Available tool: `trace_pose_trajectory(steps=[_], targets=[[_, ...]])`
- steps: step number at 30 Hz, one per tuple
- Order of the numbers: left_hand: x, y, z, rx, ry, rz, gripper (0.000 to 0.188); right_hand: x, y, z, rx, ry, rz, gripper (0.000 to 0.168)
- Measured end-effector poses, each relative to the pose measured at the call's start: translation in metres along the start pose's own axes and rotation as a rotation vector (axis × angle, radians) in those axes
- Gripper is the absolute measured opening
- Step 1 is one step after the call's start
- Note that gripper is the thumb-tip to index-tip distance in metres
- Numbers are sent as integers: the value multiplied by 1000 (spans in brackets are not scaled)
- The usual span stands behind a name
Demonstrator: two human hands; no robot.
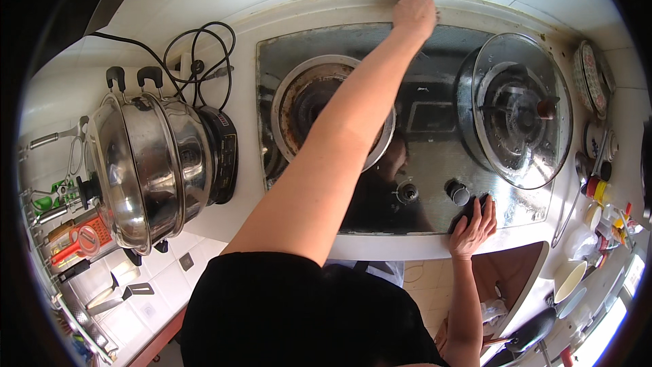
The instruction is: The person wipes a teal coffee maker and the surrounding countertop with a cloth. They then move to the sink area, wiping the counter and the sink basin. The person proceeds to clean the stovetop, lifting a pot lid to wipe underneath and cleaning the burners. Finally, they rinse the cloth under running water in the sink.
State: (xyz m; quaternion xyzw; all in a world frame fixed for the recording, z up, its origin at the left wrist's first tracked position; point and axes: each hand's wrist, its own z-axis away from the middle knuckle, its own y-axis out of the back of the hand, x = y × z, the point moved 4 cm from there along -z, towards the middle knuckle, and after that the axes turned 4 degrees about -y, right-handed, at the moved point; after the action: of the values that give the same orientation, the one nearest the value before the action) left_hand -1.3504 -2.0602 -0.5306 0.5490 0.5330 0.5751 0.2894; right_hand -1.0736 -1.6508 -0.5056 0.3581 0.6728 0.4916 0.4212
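Note:
My left hand (415, 12) is curled into a fist at the ledge behind the glass-topped gas stove (433, 158). Whether anything is inside its fingers is hidden. The left forearm crosses above the left burner (285, 112), which has a stained metal ring. My right hand (473, 229) rests with fingers spread on the stove's front edge, just below a black control knob (458, 193). To the left of that knob is a bare knob stem (408, 192). A clear glass lid (522, 112) with a brown handle covers the right burner from above.
On the left, a stainless steel steamer pot (153, 163) stands on a black electric cooker (224, 155), near a looped black cable (232, 51). At right are a floral dish (591, 79), a long-handled ladle (570, 209), a cream bowl (569, 280) and a dark pan (532, 330).

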Motion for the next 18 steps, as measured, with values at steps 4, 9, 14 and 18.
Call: trace_pose_trajectory(steps=[4, 9, 14, 18], targets=[[16, 5, 1, 2, -93, 129, 21, 6, -1, 2, 5, -1, -10, 46], [-54, 62, 35, -235, -144, -18, 16, 8, 4, 0, -42, -24, -4, 47], [-159, 115, 70, -335, -27, -280, 18, 5, 3, 0, -23, -13, -53, 47], [-130, 104, 65, -316, -80, -416, 21, 2, 2, 0, -41, -24, -47, 47]])
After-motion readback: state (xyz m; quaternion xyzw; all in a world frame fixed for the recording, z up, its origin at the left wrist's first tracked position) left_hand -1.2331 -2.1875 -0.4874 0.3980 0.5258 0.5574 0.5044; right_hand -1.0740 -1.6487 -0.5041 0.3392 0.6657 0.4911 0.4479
